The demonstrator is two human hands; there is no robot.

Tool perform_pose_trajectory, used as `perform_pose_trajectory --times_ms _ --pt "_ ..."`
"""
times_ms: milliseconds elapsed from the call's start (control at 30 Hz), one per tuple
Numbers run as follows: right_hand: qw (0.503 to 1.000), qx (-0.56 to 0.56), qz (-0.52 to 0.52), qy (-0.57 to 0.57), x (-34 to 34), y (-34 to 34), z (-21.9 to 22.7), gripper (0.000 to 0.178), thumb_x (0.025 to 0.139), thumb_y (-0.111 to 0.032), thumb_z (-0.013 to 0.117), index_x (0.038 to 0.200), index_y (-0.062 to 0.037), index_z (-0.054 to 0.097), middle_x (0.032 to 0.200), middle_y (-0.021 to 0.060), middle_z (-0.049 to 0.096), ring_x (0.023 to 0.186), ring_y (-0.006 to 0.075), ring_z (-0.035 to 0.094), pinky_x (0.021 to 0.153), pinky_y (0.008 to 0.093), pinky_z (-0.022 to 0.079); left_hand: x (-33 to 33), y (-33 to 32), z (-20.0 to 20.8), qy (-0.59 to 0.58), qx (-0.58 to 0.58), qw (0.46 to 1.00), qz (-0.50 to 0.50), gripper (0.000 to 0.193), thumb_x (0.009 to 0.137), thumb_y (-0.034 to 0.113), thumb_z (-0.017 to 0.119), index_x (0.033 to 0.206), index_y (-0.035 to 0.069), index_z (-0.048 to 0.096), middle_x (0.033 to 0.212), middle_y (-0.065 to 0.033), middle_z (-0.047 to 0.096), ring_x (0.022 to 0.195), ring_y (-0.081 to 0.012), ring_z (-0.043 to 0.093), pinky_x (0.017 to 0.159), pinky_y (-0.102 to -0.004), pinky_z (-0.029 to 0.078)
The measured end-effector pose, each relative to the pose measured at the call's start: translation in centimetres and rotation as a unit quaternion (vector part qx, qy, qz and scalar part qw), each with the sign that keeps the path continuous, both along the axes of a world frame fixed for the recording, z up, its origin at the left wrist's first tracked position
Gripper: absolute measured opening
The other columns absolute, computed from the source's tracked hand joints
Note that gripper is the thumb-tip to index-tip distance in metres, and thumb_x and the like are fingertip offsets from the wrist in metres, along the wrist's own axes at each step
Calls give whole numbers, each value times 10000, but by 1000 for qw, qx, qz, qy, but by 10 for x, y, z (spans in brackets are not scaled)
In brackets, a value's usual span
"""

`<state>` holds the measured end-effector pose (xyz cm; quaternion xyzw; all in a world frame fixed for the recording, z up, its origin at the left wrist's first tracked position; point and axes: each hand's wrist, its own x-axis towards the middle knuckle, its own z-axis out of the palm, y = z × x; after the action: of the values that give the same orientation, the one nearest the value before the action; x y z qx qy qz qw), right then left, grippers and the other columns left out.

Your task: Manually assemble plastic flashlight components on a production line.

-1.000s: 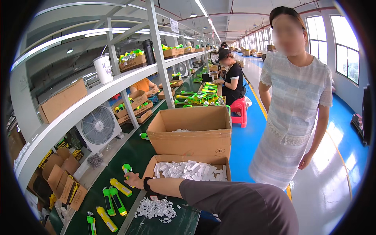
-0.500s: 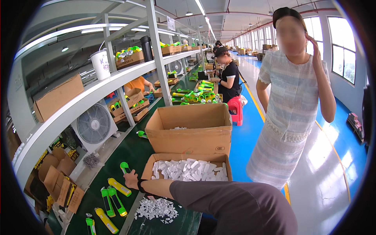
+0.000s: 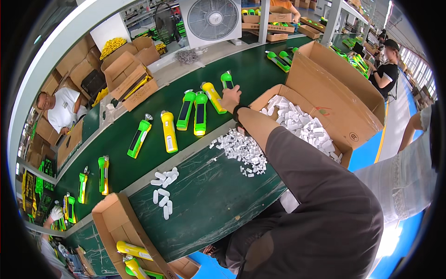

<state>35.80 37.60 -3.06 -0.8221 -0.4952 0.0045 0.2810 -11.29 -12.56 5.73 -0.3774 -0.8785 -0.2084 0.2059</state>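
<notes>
My right hand (image 3: pixel 231 98) reaches across the bench, fingers closed around the lower part of a green flashlight (image 3: pixel 226 80) with a dark panel. A yellow flashlight (image 3: pixel 213 96) lies just left of that hand. Two green flashlights (image 3: pixel 200 113) rest side by side a little further left, followed by another yellow one (image 3: pixel 168 131) and a green one (image 3: pixel 139 137). Below my forearm is a heap of small white parts (image 3: pixel 241 149). An open carton of larger white plastic pieces (image 3: pixel 302 123) stands beside my arm. My left hand is out of sight.
A tall carton (image 3: pixel 337 93) stands behind the white pieces. Several white oval pieces (image 3: pixel 163 190) lie on the green worktop (image 3: pixel 209 200). A carton (image 3: pixel 111 211) with flashlights sits at the near left. A person in white (image 3: pixel 65 109) sits across the line; another stands at right (image 3: pixel 395 172).
My view has swung left and downward, bringing more of the bench and the flashlight row into sight. My right hand stays on the green flashlight. The standing person is now only partly visible.
</notes>
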Motion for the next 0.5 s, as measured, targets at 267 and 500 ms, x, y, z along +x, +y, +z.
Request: perform_pose_trajectory --times_ms 267,500 --pt "975 180 -19 -131 -8 -6 5 184 754 -138 639 926 -72 648 1070 181 478 1019 353 461 868 439 400 -3 10 0 -9 38 999 24 339 821 280 694 894 -48 653 761 -201 643 648 -353 603 595 -416 482" --pt "981 -65 15 181 -142 -40 35 598 756 -286 696 1205 -25 401 1185 183 440 1063 356 498 865 453 443 14 37 -37 -157 43 986 -31 284 892 140 597 1120 -30 601 822 -141 630 742 -212 586 643 -357 475"
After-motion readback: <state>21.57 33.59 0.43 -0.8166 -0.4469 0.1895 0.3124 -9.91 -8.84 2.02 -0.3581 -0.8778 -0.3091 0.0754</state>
